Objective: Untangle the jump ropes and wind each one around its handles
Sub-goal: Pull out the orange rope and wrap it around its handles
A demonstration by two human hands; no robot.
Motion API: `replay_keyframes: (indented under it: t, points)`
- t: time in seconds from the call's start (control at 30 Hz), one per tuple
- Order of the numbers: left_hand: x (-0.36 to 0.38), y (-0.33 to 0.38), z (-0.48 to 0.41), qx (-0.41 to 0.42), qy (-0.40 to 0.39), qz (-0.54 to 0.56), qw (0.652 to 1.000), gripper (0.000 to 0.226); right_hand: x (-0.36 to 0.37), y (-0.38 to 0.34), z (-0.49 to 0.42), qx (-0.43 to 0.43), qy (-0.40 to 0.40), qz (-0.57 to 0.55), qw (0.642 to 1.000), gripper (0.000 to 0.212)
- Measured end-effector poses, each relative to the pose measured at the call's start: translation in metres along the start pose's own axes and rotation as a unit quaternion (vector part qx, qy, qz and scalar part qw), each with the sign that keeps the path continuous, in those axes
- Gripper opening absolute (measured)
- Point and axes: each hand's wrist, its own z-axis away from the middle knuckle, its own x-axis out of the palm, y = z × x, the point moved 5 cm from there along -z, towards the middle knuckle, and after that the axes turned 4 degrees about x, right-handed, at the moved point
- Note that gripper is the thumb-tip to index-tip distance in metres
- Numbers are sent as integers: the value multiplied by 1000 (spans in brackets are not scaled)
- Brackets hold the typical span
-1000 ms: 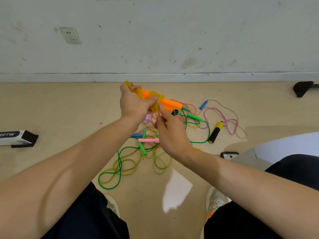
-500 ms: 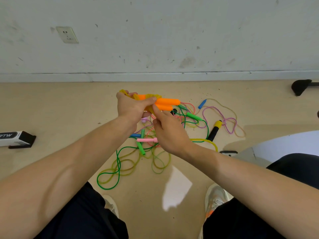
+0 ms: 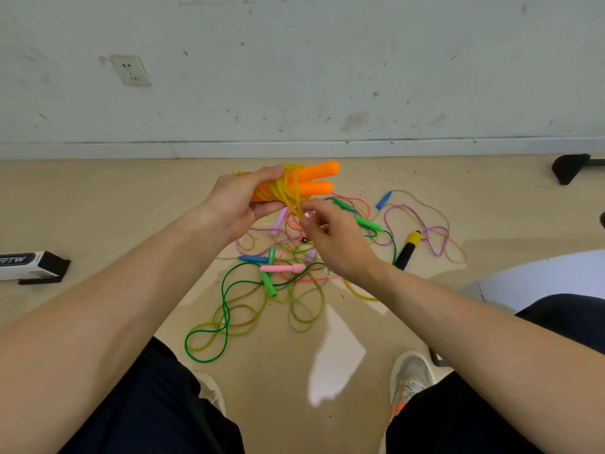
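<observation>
Left hand [image 3: 235,204] grips the orange handles [image 3: 316,178], raised over the tangled ropes [image 3: 225,290] on the floor; right hand [image 3: 334,237] pinches the yellow rope [image 3: 288,191] wound round them; winding seems nearly done; next, tuck the loose end securely.

1. A scuffed white wall [image 3: 327,60] rises beyond the fingers [image 3: 314,208], with a pale skirting [image 3: 294,148] along its base.
2. A white socket [image 3: 131,70] sits on the wall, up and left of the fingers.
3. A beige floor [image 3: 98,208] lies beneath the fingers.
4. A black-and-white box [image 3: 32,267] lies on the floor, far left of the fingers.
5. A black stand [image 3: 569,167] rests far right of them, near the skirting.
6. A bright light patch [image 3: 334,362] falls on the floor below the fingers.
7. A white curved surface [image 3: 540,280] shows lower right of them.
</observation>
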Motion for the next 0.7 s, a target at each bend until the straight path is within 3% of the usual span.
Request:
replay_keyframes:
  t: [0.03, 0.17, 0.3, 0.5, 0.6, 0.7]
  points:
    - [0, 1, 1, -2, -1, 3, 1000, 36, 0, -2, 1, -24, -2, 42, 999, 13]
    - [-1, -1, 4, 34, 18, -36, 999, 84, 3, -11, 5, -60, -29, 180, 981, 20]
    - [2, -1, 9, 70, 32, -102, 992, 83, 7, -19, 6, -73, -40, 243, 966, 20]
    - [7, -10, 12, 107, 5, -246, 963, 110, 9, -21, 7, -80, -56, 280, 955, 22]
    - [8, -6, 10, 123, 17, -244, 962, 103, 13, -18, 9, -73, -33, 279, 957, 22]
    - [6, 0, 7, 112, 34, -187, 975, 87, 15, -13, 12, -43, -13, 184, 982, 21]
